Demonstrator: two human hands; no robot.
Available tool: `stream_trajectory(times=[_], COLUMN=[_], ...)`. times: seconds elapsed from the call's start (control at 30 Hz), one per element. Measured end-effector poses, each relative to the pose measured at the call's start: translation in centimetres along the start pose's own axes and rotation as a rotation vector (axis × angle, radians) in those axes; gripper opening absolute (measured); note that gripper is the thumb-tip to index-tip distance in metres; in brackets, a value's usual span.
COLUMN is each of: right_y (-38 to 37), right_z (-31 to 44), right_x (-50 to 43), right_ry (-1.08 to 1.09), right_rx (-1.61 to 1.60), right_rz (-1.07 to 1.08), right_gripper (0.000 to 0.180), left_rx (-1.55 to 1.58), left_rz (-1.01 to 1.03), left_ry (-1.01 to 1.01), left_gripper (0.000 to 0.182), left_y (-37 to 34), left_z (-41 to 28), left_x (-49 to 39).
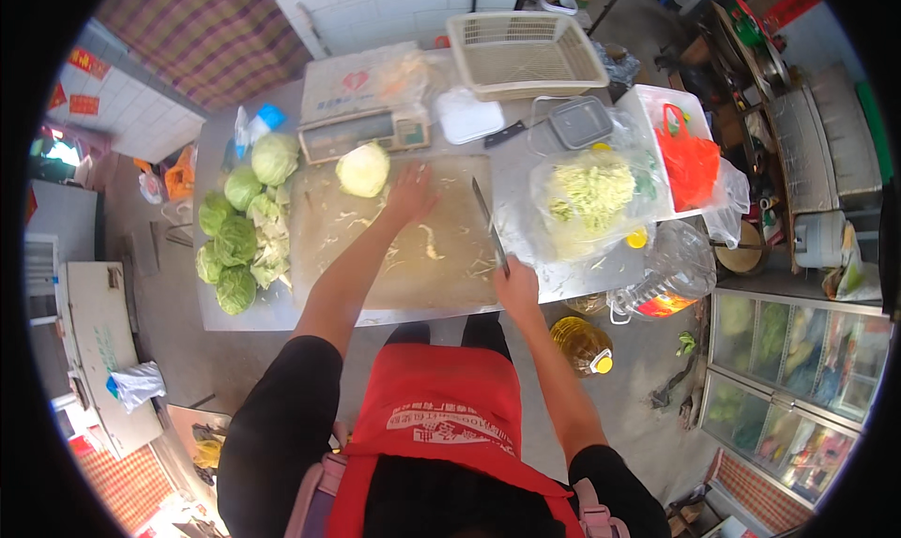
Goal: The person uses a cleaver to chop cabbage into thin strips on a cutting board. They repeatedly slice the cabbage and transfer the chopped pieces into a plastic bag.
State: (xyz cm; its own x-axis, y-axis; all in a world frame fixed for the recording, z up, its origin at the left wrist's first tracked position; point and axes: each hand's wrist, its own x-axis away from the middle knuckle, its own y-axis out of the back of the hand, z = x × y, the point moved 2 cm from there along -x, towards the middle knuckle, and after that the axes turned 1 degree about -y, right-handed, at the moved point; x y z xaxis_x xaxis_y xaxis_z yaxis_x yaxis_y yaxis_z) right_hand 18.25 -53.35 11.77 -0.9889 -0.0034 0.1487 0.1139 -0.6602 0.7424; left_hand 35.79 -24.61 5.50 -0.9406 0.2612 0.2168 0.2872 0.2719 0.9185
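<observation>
My right hand (518,285) grips the handle of a kitchen knife (488,218), whose blade points away from me over the right edge of the cutting board (380,278). My left hand (412,197) lies on the board with fingers spread, holding nothing. Just left of its fingertips a trimmed pale cabbage (364,170) sits at the board's far edge. Cabbage shreds (431,242) are scattered over the board. Whole green cabbages (234,241) and loose outer leaves (269,232) lie left of the board. To the right, shredded cabbage (595,190) fills a clear plastic bag.
Behind the board stand a scale (366,133), a white lid (469,116), a second knife with a black handle (505,135), a plastic container (581,121) and a large plastic basket (528,52). A foam box with a red bag (686,158) is at right. Oil bottles (581,344) stand beside the table.
</observation>
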Motion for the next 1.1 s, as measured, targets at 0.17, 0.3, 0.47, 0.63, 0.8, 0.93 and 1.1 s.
stream_trajectory(times=[0.17, 0.3, 0.47, 0.63, 0.8, 0.93, 1.1], right_y=[-7.5, -13.3, -13.1, -11.2, -13.8, -20.9, -26.1], right_z=[5.0, 4.0, 8.3, 4.8, 1.6, 5.9, 11.8], right_x=[-6.2, -5.3, 2.8, 9.7, 11.5, 7.9, 4.0], right_ry=[0.145, 0.186, 0.313, -0.389, -0.726, -0.676, -0.556], right_rx=[0.371, 0.607, 0.308, -0.647, -1.103, -1.036, -1.086], right_rz=[-0.005, -0.021, 0.061, 0.048, -0.026, 0.0, 0.267], right_gripper=[0.024, 0.039, 0.02, 0.023, 0.027, 0.026, 0.023], left_rx=[-0.009, 0.161, 0.139, 0.006, 0.063, 0.251, 0.491], left_rz=[-0.039, -0.284, -0.475, -0.404, -0.306, -0.357, -0.558], left_ry=[-0.026, -0.229, 0.227, 0.208, 0.003, -0.04, -0.112], left_gripper=[0.081, 0.074, 0.08, 0.086, 0.089, 0.09, 0.087], left_y=[-2.7, -4.5, -5.4, -3.9, -3.9, -5.1, -5.3], left_z=[1.7, 4.5, 15.7, 18.8, 12.4, 9.6, 7.0], left_x=[6.2, 17.3, 23.6, 16.0, 13.9, 13.9, 14.6])
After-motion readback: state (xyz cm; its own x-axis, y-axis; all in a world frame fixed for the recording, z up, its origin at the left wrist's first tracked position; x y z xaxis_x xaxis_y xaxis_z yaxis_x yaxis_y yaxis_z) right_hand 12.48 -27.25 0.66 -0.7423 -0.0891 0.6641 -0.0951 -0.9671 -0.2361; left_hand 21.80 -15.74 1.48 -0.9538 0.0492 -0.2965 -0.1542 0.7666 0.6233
